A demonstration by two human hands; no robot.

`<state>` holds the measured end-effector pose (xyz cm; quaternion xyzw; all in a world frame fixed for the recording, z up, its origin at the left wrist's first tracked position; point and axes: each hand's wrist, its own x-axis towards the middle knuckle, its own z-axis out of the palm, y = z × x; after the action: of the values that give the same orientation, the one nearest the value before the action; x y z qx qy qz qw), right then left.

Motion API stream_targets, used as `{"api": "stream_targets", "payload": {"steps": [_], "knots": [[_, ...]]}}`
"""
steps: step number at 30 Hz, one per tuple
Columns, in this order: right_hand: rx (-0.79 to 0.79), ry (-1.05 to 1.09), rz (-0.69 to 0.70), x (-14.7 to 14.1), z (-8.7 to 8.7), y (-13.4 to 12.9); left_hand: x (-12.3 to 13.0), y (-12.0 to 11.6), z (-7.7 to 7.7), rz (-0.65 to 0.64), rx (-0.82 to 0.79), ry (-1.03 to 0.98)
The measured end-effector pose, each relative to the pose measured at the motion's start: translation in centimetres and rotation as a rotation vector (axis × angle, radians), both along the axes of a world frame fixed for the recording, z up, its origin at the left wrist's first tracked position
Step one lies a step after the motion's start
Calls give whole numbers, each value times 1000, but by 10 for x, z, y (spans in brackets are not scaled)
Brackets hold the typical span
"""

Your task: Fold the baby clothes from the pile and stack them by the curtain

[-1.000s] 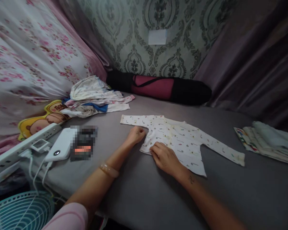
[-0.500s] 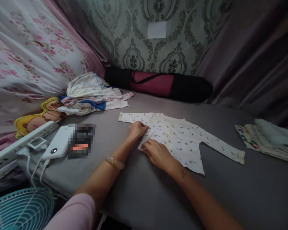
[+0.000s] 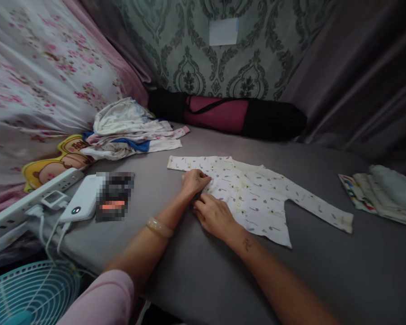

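Note:
A small white long-sleeved shirt (image 3: pixel 257 198) with a scattered print lies spread on the grey bed sheet (image 3: pixel 325 271), its sleeves stretched out to both sides. My left hand (image 3: pixel 195 181) pinches the shirt's left side, just below that sleeve. Lower down, my right hand (image 3: pixel 216 215) has its fingers curled at the bottom left corner of the shirt and covers that corner. The fingertips of the right hand are partly hidden, but they appear closed on the cloth's edge.
Rumpled clothes (image 3: pixel 125 131) and a yellow cartoon cushion (image 3: pixel 50 164) lie at the left. Nearer are a power strip (image 3: pixel 27 201), a white power bank (image 3: pixel 83 198) and a fan (image 3: pixel 27 293). A black-and-red long bag (image 3: pixel 219 116) lies by the wall; folded clothes (image 3: pixel 389 194) are at right.
My right hand has shifted slightly left at the shirt's lower corner, which it now hides. My left hand stays nearly in place. The view has tilted slightly.

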<state>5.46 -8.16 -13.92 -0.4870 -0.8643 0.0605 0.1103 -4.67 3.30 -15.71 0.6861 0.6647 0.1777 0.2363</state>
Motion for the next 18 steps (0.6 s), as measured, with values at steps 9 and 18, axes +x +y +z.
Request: {"api": "stream_targets", "payload": {"steps": [9, 18], "knots": [[5, 50, -46, 0, -8, 4, -2, 4, -6, 1, 71, -1], [-273, 399, -12, 18, 9, 5, -9, 10, -12, -51, 75, -17]]}}
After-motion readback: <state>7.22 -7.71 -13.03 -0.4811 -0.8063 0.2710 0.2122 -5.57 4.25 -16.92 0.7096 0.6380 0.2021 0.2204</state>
